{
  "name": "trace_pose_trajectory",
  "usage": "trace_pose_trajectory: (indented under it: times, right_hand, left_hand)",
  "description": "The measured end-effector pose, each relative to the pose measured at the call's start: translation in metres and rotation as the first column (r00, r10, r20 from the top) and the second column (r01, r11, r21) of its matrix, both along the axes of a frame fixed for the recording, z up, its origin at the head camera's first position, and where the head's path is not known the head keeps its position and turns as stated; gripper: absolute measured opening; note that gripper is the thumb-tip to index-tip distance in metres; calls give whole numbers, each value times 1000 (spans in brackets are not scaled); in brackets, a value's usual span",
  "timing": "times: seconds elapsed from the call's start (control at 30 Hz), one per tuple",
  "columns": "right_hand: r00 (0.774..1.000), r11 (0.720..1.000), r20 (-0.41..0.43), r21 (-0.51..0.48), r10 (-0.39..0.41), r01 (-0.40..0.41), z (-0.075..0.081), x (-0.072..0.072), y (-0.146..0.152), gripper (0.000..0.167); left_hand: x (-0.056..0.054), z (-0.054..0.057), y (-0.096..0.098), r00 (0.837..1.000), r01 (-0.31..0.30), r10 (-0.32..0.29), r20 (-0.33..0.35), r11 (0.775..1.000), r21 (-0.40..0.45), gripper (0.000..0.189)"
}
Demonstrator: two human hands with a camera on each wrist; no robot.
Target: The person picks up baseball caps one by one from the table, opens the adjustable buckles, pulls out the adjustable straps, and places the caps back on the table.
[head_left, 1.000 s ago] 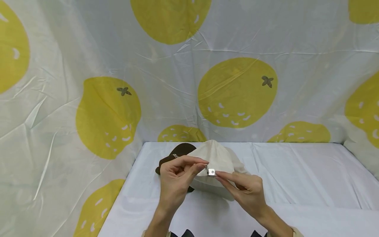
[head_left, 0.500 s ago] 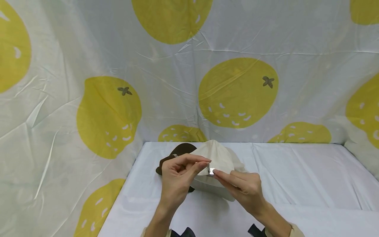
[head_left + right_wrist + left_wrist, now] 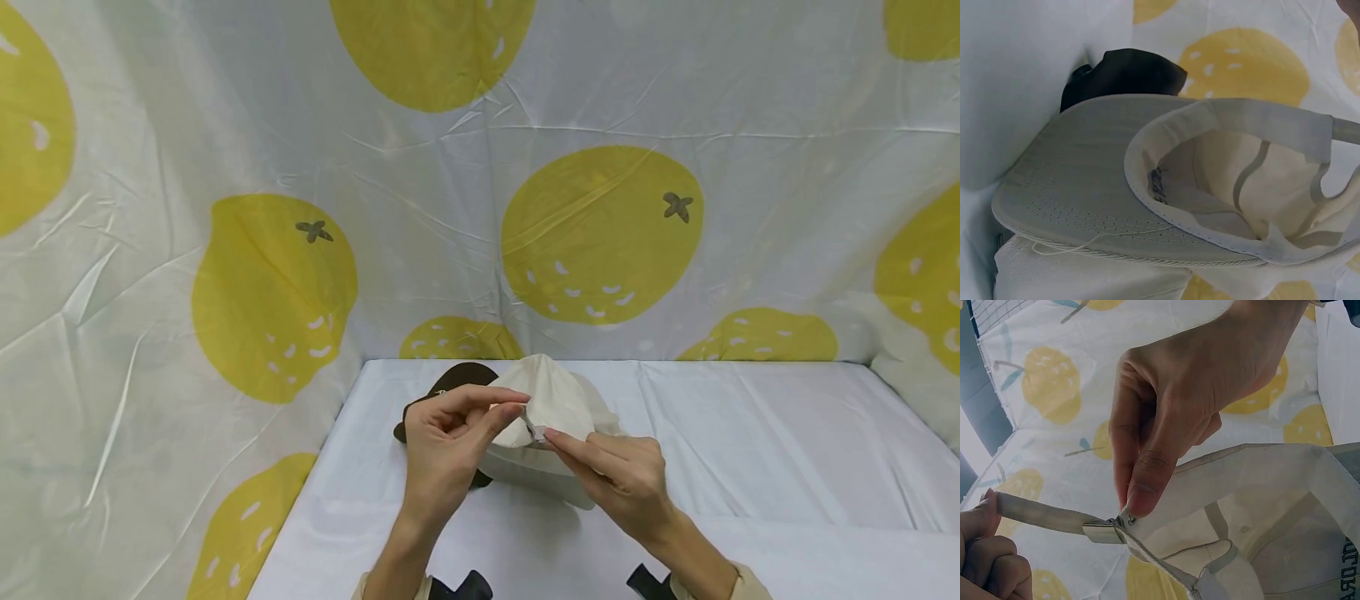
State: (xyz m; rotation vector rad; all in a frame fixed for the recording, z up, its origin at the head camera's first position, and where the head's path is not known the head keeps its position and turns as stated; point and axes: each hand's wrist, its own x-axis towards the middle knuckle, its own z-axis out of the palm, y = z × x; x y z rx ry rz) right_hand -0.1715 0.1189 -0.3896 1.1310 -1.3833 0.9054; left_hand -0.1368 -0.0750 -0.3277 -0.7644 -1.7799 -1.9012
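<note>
A cream baseball cap with a grey-looking brim underside is at the middle of the table, its back opening toward me. My left hand pinches the cap's back edge beside a small metal buckle, thumb and index finger together. From the buckle runs a fabric strap, whose end my right hand pinches between thumb and finger. In the head view the right fingertips partly cover the buckle. Only a sliver of a hand shows at the right wrist view's upper right corner.
A dark brown cap lies behind and left of the cream one, partly hidden by it and by my left hand. White cloth covers the table. A lemon-print curtain hangs behind and at both sides.
The buckle's flat bright face was plainly visible a second ago; now it is tilted and mostly covered. My right fingertips have shifted slightly left over it, and my left hand has risen slightly.
</note>
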Motion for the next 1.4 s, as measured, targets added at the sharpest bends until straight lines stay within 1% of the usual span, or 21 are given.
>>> trace_pose_trajectory:
  times: [0.2, 0.37, 0.47, 0.6, 0.73, 0.8, 0.9, 1.03, 1.1, 1.17, 1.23, 1.3, 1.4]
  right_hand:
    - [999, 999, 21, -6, 35, -34, -5, -2, 1, 17]
    - [999, 999, 32, -16, 34, -34, -9, -5, 3, 18]
    - [998, 999, 41, -26, 44, -43, -11, -6, 4, 15]
    - [995, 996, 61, -42, 76, -74, -12, -7, 5, 13]
    - [994, 995, 71, -56, 88, -84, -12, -8, 5, 13]
    - [994, 995, 74, -58, 80, -76, -11, -7, 5, 15]
    - [994, 996, 86, -61, 65, -60, -10, -7, 5, 17]
    - [993, 997, 104, -66, 57, -50, -8, -6, 5, 19]
    - [991, 996, 115, -71, 61, -53, -8, -6, 5, 20]
    - [989, 995, 129, -77, 69, -59, -9, -6, 5, 21]
    - [987, 995, 145, -85, 72, -61, -9, -6, 6, 21]
    - [984, 993, 159, -93, 81, -67, -10, -6, 6, 20]
    - [979, 992, 180, -103, 92, -74, -11, -7, 7, 18]
  left_hand:
    - [1, 2, -3, 1000, -28, 28, 15, 1000, 10, 7]
    - [1, 1, -6, 998, -66, 66, 11, 998, 10, 6]
    - [1, 0, -8, 995, -98, 98, 11, 995, 26, 5]
    - [0, -1, -11, 989, -149, 148, 16, 988, 49, 6]
    - [-1, -6, -14, 983, -182, 182, 16, 982, 41, 6]
    - [-2, -12, -15, 981, -193, 193, -6, 981, 24, 6]
    - [-4, -22, -15, 978, -199, 199, -69, 980, -5, 10]
    - [-8, -38, -10, 970, -162, 154, -188, 986, -27, 15]
    - [-9, -45, -6, 956, -156, 141, -256, 987, -41, 17]
    - [-11, -52, -1, 933, -176, 149, -327, 983, -55, 19]
    - [-12, -57, 4, 907, -219, 178, -381, 973, -67, 21]
    - [-12, -61, 9, 885, -263, 210, -416, 962, -75, 21]
    - [-13, -65, 16, 866, -311, 245, -436, 947, -85, 20]
